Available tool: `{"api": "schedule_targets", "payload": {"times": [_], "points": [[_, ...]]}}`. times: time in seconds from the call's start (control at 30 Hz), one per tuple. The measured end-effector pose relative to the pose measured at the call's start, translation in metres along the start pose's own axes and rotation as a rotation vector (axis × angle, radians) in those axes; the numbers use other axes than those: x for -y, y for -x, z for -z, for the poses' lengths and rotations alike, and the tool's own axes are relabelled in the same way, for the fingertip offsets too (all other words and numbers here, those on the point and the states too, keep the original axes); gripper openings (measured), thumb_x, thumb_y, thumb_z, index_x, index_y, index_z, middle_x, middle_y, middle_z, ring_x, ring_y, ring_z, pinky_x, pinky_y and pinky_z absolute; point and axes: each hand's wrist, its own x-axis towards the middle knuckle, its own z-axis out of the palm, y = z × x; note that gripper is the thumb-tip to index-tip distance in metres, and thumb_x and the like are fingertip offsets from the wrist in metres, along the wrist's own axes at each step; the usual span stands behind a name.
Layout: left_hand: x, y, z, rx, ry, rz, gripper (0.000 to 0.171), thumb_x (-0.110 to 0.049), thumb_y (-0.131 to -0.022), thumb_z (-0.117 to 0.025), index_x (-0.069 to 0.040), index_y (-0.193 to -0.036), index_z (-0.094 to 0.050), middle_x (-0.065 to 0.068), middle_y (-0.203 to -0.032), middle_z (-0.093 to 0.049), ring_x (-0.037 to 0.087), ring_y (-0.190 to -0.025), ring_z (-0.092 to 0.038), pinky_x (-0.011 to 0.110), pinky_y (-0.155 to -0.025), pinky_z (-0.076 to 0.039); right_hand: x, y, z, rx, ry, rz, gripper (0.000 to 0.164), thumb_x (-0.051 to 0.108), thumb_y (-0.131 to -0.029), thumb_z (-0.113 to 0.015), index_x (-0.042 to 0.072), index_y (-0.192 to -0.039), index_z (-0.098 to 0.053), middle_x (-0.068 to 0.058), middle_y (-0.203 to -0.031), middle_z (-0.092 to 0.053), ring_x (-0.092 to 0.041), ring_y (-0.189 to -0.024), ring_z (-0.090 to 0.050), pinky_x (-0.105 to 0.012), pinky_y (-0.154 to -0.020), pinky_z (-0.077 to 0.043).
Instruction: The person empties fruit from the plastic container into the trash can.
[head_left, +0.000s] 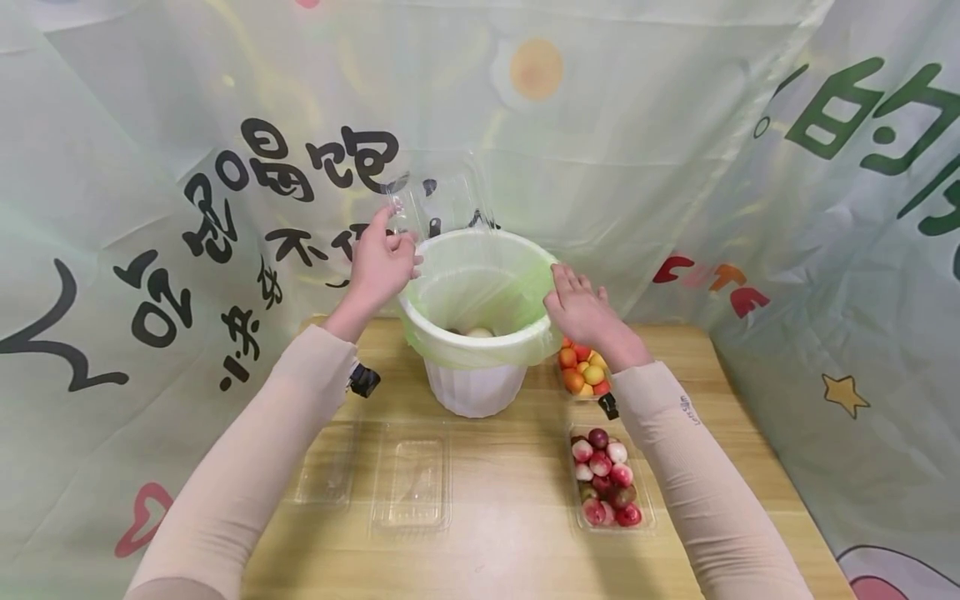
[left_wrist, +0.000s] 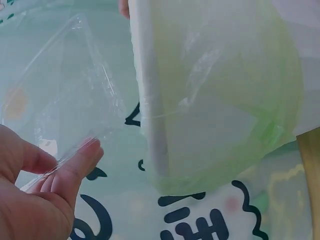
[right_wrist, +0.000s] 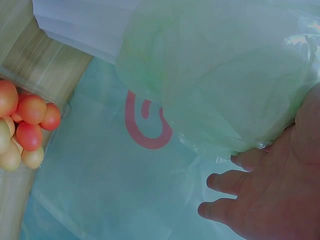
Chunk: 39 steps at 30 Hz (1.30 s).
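My left hand [head_left: 382, 262] pinches a clear plastic container [head_left: 442, 192] between thumb and fingers, raised behind the left part of a bin's rim. In the left wrist view the container [left_wrist: 75, 75] tilts up from the fingertips. The white ribbed bin [head_left: 476, 392] stands upright, lined with a thin pale green bag [head_left: 510, 350] folded over its rim. Down inside lies a pale round thing [head_left: 480, 332], partly hidden. My right hand [head_left: 581, 307] rests against the bag at the rim's right side, fingers fairly straight; its thumb is hidden in the right wrist view.
Right of the bin stands a clear tray of orange, red and yellow round fruits [head_left: 581, 371]. Nearer is a tray of red and white round fruits [head_left: 606, 479]. Two clear trays lie front left, one [head_left: 412, 483] beside another [head_left: 322, 471]. A printed curtain [head_left: 637, 167] hangs behind the table.
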Motion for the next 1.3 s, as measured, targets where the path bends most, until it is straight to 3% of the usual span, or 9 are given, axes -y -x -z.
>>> {"api": "schedule_targets", "payload": {"times": [0.2,0.53,0.73,1.07,1.3], "points": [[-0.006,0.012,0.000,0.082,0.013,0.003,0.062,-0.006,-0.106,-0.048,-0.013,-0.165,-0.032,0.023,-0.140,-0.067,0.037,-0.107,-0.076,0.029,-0.073,-0.065,0.000,0.001,0.000,-0.001,0.006,0.005,0.071,0.038,-0.108,-0.013,0.008,-0.170,0.001,-0.018,-0.178,-0.002,-0.050,-0.162,-0.001,-0.072,-0.127,0.000],[-0.014,0.035,-0.004,0.161,-0.004,-0.005,0.062,-0.005,-0.105,-0.050,-0.011,-0.164,-0.033,0.026,-0.132,-0.071,0.043,-0.103,-0.076,0.032,-0.071,-0.066,0.000,-0.001,0.001,0.010,0.011,0.006,0.071,0.039,-0.107,-0.012,0.009,-0.170,0.002,-0.018,-0.178,0.000,-0.051,-0.162,-0.002,-0.072,-0.128,0.001],[-0.014,0.047,-0.007,0.200,-0.028,0.004,0.059,-0.005,-0.103,-0.054,-0.010,-0.160,-0.040,0.024,-0.118,-0.076,0.042,-0.089,-0.076,0.035,-0.068,-0.066,0.001,0.000,0.001,0.005,-0.005,-0.001,0.071,0.039,-0.107,-0.014,0.009,-0.170,0.001,-0.018,-0.178,0.000,-0.050,-0.162,-0.001,-0.071,-0.128,0.001],[-0.011,0.061,-0.010,0.167,-0.089,-0.070,0.057,-0.007,-0.100,-0.056,-0.006,-0.156,-0.045,0.023,-0.107,-0.079,0.038,-0.074,-0.077,0.029,-0.057,-0.062,-0.001,0.000,-0.002,0.019,-0.011,0.002,0.071,0.039,-0.108,-0.013,0.009,-0.170,0.003,-0.019,-0.178,0.002,-0.051,-0.162,0.002,-0.072,-0.127,0.004],[-0.013,0.072,-0.012,0.162,-0.101,-0.103,0.057,-0.006,-0.097,-0.058,-0.003,-0.153,-0.048,0.023,-0.104,-0.079,0.035,-0.064,-0.075,0.025,-0.046,-0.052,-0.001,0.001,0.000,0.011,-0.017,0.002,0.071,0.038,-0.108,-0.014,0.008,-0.170,0.003,-0.018,-0.178,0.002,-0.050,-0.162,0.002,-0.072,-0.127,0.004]]}}
